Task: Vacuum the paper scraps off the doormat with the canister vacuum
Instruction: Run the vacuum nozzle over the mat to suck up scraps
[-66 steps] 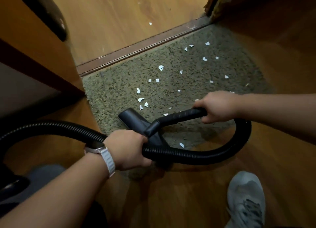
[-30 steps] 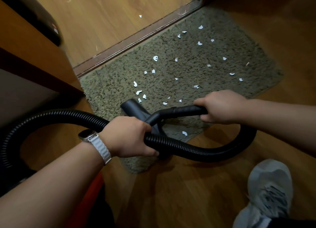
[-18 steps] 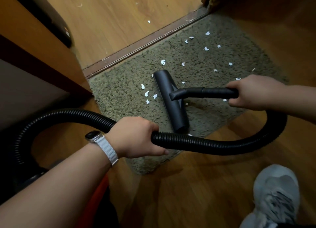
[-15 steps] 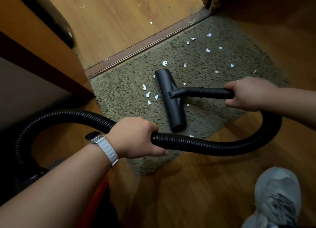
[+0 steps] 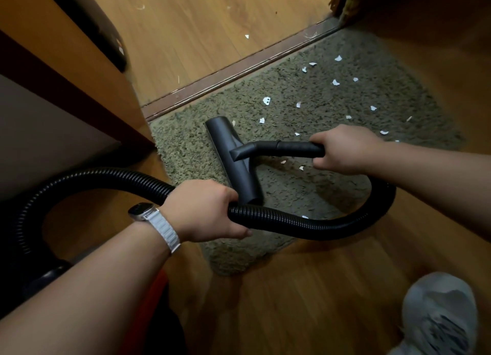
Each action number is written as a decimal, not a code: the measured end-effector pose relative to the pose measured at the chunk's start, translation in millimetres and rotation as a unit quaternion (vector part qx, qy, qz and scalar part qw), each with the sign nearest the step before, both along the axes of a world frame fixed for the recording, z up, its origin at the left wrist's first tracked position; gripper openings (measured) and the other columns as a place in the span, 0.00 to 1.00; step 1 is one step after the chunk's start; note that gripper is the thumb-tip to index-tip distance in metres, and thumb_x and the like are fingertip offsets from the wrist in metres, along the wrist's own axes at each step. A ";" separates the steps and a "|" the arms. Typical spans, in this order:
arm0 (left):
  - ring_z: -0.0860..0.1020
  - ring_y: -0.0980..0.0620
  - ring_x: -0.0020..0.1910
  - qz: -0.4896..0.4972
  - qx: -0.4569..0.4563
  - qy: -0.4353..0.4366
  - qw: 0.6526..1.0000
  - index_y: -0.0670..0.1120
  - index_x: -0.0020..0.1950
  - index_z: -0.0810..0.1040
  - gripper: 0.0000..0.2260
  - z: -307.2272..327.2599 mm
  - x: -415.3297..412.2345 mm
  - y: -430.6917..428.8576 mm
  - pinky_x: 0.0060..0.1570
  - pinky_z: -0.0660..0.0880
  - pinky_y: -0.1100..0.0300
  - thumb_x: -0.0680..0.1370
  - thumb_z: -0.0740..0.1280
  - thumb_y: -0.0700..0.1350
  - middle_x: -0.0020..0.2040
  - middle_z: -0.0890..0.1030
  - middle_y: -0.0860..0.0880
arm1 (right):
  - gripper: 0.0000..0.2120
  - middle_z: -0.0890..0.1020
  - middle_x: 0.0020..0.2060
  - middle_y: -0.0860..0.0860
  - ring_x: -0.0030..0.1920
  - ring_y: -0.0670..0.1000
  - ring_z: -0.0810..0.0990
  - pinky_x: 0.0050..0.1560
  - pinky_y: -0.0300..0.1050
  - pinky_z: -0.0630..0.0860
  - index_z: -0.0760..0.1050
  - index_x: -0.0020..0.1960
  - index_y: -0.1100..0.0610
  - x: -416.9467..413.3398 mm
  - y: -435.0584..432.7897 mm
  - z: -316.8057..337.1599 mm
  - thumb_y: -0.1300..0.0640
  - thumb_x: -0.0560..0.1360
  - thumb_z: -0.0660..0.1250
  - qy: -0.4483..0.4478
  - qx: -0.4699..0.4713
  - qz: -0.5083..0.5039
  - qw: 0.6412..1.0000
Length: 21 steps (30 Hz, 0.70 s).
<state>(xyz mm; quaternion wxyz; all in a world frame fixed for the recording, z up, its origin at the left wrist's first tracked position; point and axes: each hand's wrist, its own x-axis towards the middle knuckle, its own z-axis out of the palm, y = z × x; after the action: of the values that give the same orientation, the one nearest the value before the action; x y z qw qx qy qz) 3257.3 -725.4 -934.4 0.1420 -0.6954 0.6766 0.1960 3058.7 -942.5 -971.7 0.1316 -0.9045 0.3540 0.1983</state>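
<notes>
Nozzle (image 5: 233, 160) on doormat (image 5: 186, 147), between left hand (image 5: 204, 211) (hose (image 5: 318, 227)) and right hand (image 5: 345, 150) (wand (image 5: 292, 148)).

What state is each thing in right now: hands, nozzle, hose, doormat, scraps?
Left hand: grips the black ribbed hose.
Right hand: grips the black rigid wand.
Black flat floor nozzle: resting on the doormat, left part.
Olive shaggy doormat: flat against the threshold, littered.
White paper scraps: scattered on the doormat, mostly right of the nozzle; not yet vacuumed.
</notes>
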 end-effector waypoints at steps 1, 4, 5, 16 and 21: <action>0.75 0.55 0.33 0.006 0.001 0.000 1.000 0.52 0.37 0.71 0.26 0.7 0.9 0.5 0.36 0.76 0.57 0.65 0.62 0.76 0.31 0.75 0.55 | 0.06 0.75 0.34 0.46 0.38 0.54 0.76 0.33 0.44 0.67 0.71 0.44 0.45 0.2 -3.7 0.1 0.45 0.72 0.67 -0.003 -0.003 0.001 1.000; 0.75 0.55 0.33 0.026 0.002 0.007 1.000 0.52 0.36 0.70 0.27 3.7 3.5 2.0 0.37 0.76 0.57 0.66 0.61 0.76 0.31 0.75 0.55 | 0.07 0.75 0.34 0.47 0.37 0.54 0.76 0.33 0.44 0.70 0.72 0.45 0.45 -4.3 -19.6 2.0 0.45 0.72 0.67 -0.003 -0.030 -0.012 0.999; 0.74 0.56 0.32 0.032 0.002 0.010 0.999 0.52 0.36 0.70 0.27 4.8 3.5 2.0 0.37 0.76 0.57 0.66 0.61 0.77 0.31 0.75 0.55 | 0.07 0.76 0.34 0.47 0.38 0.54 0.76 0.33 0.44 0.71 0.72 0.46 0.46 -6.7 -24.8 2.7 0.45 0.72 0.67 -0.002 -0.036 -0.020 0.999; 0.72 0.59 0.31 0.024 -0.007 0.006 1.000 0.53 0.35 0.69 0.26 11.4 -0.1 2.8 0.34 0.73 0.59 0.67 0.61 0.76 0.30 0.74 0.55 | 0.05 0.74 0.34 0.45 0.40 0.55 0.76 0.33 0.44 0.66 0.72 0.48 0.44 6.0 -6.2 1.0 0.46 0.74 0.65 -0.003 -0.028 0.032 0.999; 0.74 0.57 0.32 0.031 -0.010 0.010 0.999 0.52 0.37 0.72 0.27 12.7 0.4 2.5 0.35 0.74 0.58 0.66 0.61 0.77 0.30 0.75 0.55 | 0.06 0.74 0.34 0.45 0.39 0.55 0.76 0.33 0.43 0.66 0.73 0.47 0.45 10.5 -23.7 11.7 0.46 0.73 0.67 -0.006 -0.048 0.021 0.999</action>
<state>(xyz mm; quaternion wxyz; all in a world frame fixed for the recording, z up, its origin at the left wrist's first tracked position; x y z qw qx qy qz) 3257.8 -722.9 -921.7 0.1218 -0.7154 0.6581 0.2008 3069.2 -966.2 -960.0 0.0857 -0.9182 0.3430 0.1787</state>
